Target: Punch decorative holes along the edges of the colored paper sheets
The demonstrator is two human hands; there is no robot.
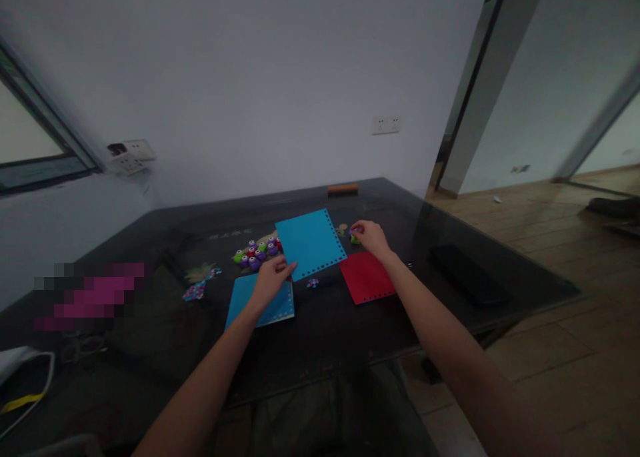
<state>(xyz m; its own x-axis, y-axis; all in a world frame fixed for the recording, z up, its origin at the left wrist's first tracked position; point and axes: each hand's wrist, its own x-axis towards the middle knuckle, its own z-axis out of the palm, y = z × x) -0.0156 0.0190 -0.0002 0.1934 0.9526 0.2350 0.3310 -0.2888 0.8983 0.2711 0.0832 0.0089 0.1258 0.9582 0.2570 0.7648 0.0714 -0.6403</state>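
My left hand (271, 278) pinches the lower left corner of a blue sheet of paper (309, 242), lifted and tilted above the table. Small punched holes line its right and lower edges. In the fingers of my right hand (371, 235) is a small purple and green paper punch (355, 238), just right of the sheet. Beneath my right wrist lies a red sheet (365, 278) with holes along its near edge. Another blue sheet (281, 307) with a punched edge rests under my left forearm. Several purple, green and red paper punches (255, 253) stand grouped left of the raised sheet.
Coloured punched-out bits lie in a pile (195, 291) at the left and a small cluster (313, 283) near the middle. A brown cylinder (343, 189) lies at the back of the dark table (330, 340). On the right is a long black object (467, 275).
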